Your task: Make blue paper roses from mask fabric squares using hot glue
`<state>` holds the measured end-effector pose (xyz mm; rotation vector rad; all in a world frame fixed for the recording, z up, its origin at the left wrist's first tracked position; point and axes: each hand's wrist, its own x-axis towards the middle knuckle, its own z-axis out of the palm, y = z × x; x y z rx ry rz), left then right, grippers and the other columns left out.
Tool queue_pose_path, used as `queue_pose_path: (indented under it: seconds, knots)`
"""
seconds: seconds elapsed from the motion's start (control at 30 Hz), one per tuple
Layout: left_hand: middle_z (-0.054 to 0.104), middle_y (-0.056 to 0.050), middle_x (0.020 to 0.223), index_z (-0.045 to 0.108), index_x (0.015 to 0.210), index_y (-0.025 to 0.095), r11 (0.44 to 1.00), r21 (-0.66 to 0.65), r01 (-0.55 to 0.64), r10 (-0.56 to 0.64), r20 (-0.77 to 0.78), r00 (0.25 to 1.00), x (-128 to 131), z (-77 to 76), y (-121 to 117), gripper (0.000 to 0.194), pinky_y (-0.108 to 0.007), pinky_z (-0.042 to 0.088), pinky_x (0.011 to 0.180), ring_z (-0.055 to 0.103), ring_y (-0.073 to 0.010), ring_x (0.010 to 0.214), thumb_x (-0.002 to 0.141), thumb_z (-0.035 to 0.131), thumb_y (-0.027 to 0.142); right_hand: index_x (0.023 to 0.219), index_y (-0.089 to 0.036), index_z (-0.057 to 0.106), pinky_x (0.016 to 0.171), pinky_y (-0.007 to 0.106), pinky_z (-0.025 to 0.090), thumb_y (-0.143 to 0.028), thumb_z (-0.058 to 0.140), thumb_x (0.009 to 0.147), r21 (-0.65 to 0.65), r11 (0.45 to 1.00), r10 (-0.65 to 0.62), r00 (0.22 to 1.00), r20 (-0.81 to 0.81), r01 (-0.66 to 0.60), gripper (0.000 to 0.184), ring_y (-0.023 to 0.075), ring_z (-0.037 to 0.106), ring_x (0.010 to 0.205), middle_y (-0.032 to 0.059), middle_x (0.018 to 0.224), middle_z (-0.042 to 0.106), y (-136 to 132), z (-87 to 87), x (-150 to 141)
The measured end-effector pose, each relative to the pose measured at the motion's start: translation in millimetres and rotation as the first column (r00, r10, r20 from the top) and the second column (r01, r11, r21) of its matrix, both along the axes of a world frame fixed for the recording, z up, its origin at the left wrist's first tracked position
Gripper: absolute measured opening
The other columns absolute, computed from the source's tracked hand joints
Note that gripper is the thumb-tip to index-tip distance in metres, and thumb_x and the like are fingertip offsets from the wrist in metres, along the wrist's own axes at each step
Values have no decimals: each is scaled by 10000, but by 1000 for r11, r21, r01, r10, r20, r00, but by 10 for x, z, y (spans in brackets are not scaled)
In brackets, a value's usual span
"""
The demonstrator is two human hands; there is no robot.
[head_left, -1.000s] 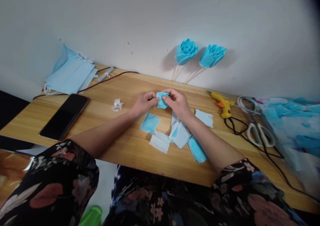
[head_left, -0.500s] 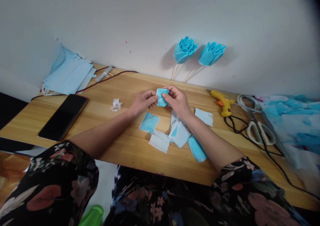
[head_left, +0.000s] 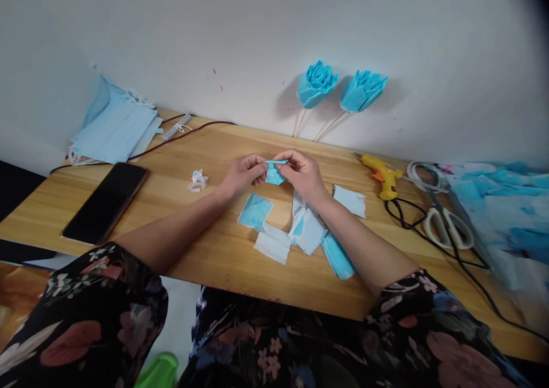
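Note:
Between my two hands is a small blue piece of mask fabric, its top edge folded over. My left hand pinches its left side, and my right hand pinches the right side with thumb and fingers. Below them on the table lie a blue fabric square, a white piece, several white and blue cut pieces and a blue stack by my right forearm. Another pale piece lies to the right of my right wrist.
Two blue fabric flowers on sticks lean against the wall. At right are a yellow glue gun, scissors, cords and a heap of blue scraps. Face masks, a phone and a crumpled scrap are at left.
The blue fabric piece was spread flat toward me; now its top edge is folded over into a narrow strip. Both hands stay nearly in place, with fingers shifted along that edge.

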<state>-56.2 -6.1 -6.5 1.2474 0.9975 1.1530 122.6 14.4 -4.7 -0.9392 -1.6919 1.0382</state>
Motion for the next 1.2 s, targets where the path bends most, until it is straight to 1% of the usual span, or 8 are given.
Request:
queue_pose_path:
  seconds: [0.13,0.4,0.57,0.73,0.83,1.0,1.1,1.2]
  knots:
    - [570,23,563,586,682,161,1000,-4,-12,12,6,1000,2,0,-5,209,-192,391,509,487,-66,499,766,693,318,903,-203,718,644,254,449,-269,666,811,-8,1000,25,1000,3,-25,124,108,552,664,-5,826,689,2,0,13]
    - [571,20,576,560,668,163,1000,14,4,-4,-1,1000,-4,4,-15,254,-198,406,526,494,-69,510,788,699,340,1034,-230,720,684,277,488,-479,632,893,-83,995,53,996,-68,-59,299,136,579,728,1,839,674,-66,112,30]
    - [568,19,574,567,669,163,1000,1,12,-12,-12,1000,-15,2,-14,251,-198,409,532,502,-72,515,788,699,341,1029,-238,727,646,268,479,-436,688,857,-37,999,-12,998,-58,10,265,125,568,695,2,888,698,-10,34,30]
    - [608,-14,624,601,674,157,1000,14,18,-19,11,1000,-25,-12,-4,348,-210,427,541,525,-82,531,861,631,450,981,-232,731,583,258,448,-384,679,837,-42,996,-75,995,-60,73,216,114,535,630,-6,817,681,18,0,16]
    - [590,0,623,587,696,158,998,23,56,-55,-26,998,-27,1,3,363,-207,434,545,524,-80,536,837,675,481,976,-232,733,575,257,441,-350,669,836,-41,995,-95,993,-72,92,194,104,524,603,-16,789,666,16,0,8]
    - [559,29,603,553,716,166,995,6,97,-96,-96,991,-31,-18,29,344,-191,414,530,519,-75,535,779,741,448,1010,-222,733,613,264,479,-357,669,837,-32,995,-99,994,-51,98,229,114,568,645,-9,819,690,-9,19,5]
    - [540,29,576,556,682,165,998,7,67,-66,-92,994,-28,-40,34,328,-194,415,531,508,-75,529,799,711,429,1061,-223,738,629,270,493,-359,653,860,0,997,-80,997,-9,80,257,110,581,648,5,903,733,-42,43,10]
    - [533,33,558,588,684,163,1000,1,15,-15,-62,998,-15,-38,24,279,-193,409,524,491,-73,512,800,701,389,989,-232,752,704,306,527,-309,623,874,86,994,-77,995,58,72,189,146,644,752,28,991,759,-70,77,15]
